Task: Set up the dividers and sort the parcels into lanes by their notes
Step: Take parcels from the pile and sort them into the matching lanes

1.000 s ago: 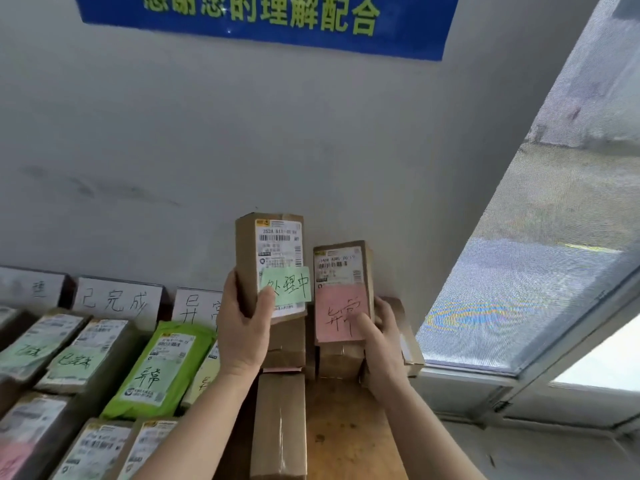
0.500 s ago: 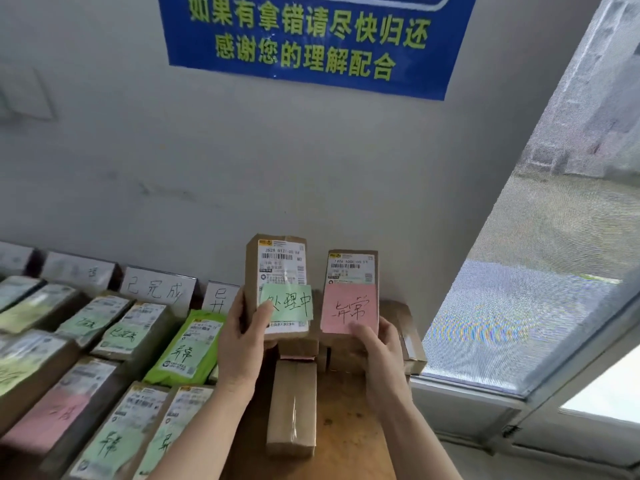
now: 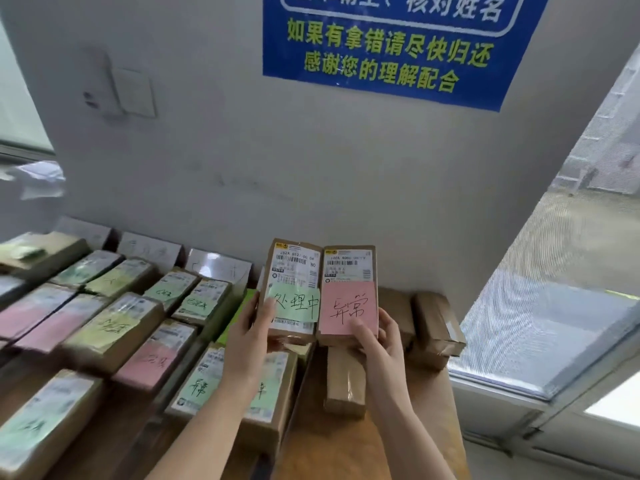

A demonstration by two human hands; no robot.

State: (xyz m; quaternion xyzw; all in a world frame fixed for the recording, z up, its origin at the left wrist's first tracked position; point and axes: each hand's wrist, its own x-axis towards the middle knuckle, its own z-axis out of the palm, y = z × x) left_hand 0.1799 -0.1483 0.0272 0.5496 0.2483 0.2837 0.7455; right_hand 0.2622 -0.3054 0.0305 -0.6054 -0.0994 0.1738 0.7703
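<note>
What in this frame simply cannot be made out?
Head view, divider cards at the wall: writing blurred and washed out.
Head view, blue sign: upper lines cut off by the top edge.
Head view, near parcel: its note is partly covered by the left forearm.
Head view, parcel with the green note in the left hand and parcel with the pink note in the right hand: label print too small.

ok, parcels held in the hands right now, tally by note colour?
Parcel with green note: 1, in the left hand
Parcel with pink note: 1, in the right hand
Total: 2
</note>
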